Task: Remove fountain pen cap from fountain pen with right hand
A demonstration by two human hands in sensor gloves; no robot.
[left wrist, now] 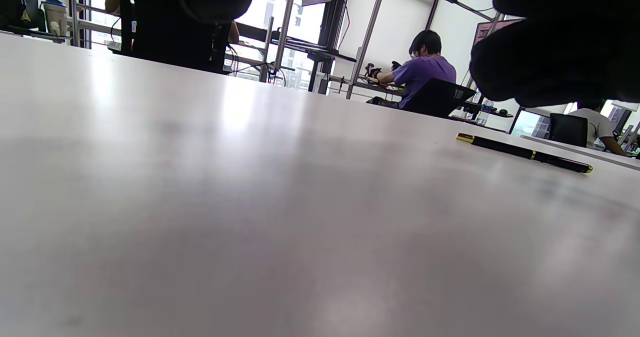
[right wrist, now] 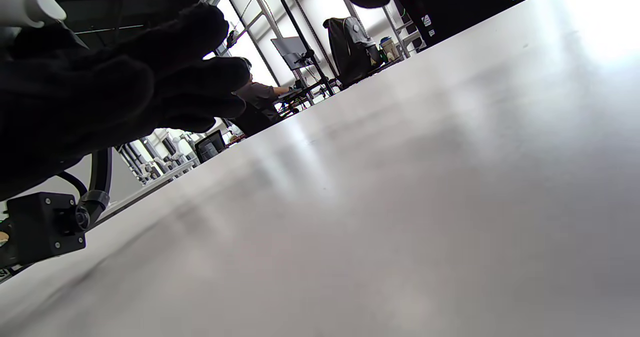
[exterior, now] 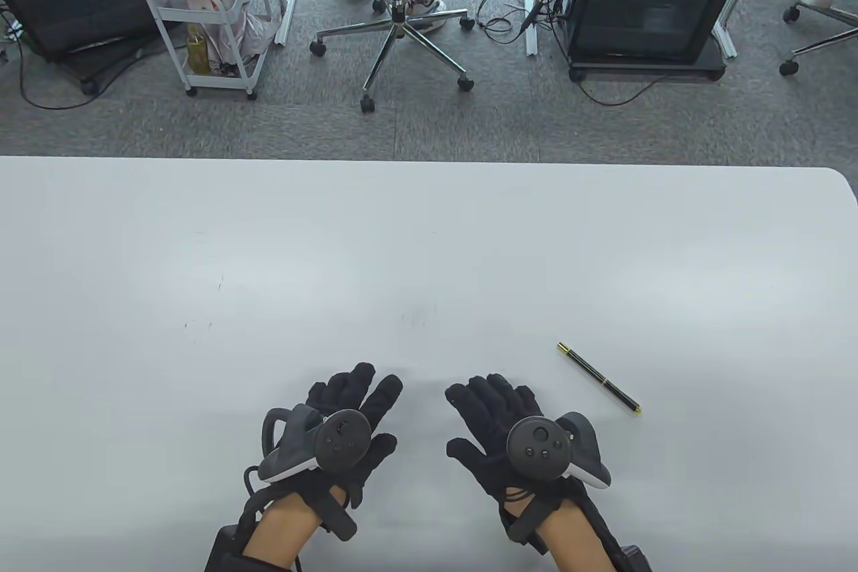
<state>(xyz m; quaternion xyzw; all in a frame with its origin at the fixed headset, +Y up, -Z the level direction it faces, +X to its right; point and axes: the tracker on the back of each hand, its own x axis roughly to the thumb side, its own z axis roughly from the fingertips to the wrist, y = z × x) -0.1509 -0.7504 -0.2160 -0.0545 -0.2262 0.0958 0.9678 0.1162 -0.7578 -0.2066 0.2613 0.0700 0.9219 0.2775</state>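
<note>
Your fountain pen point(exterior: 598, 377), slim black with gold bands, lies capped at lower right; your left hand point(exterior: 342, 424) and right hand point(exterior: 499, 428) rest flat, fingers spread, holding nothing.

Worktop point(exterior: 429, 250): smooth white laminate, semi-gloss, soft reflections. Fountain pen point(exterior: 598, 377): glossy black body, gold metal trim. Both hands' gloves: matt black cloth.

Both gloved hands lie palm-down on the white table point(exterior: 429, 250), fingers spread, holding nothing: left hand point(exterior: 338, 428), right hand point(exterior: 513, 434). A capped black fountain pen point(exterior: 598, 378) lies diagonally just beyond and right of the right hand, untouched.
</note>
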